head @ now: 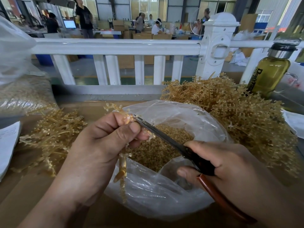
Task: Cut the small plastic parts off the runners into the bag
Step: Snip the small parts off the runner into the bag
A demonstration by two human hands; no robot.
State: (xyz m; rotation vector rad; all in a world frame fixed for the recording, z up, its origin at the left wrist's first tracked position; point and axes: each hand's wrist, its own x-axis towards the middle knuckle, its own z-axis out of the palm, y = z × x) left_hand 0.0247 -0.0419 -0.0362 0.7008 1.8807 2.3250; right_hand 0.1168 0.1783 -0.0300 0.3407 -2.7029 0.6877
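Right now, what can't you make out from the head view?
Exact cut point, head view: the scissors meet the runner against the left hand, too small to tell.
Middle of the runner: wrapped in the left hand.
End of the scissors handle: under the right hand.
Label on the bottle: partly behind the runner pile.

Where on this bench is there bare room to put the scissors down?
Bare cardboard lies front-left, between the left runner pile and the bag. A narrow strip shows behind the bag, before the white fence. The right is crowded: the big runner pile reaches the bottle.
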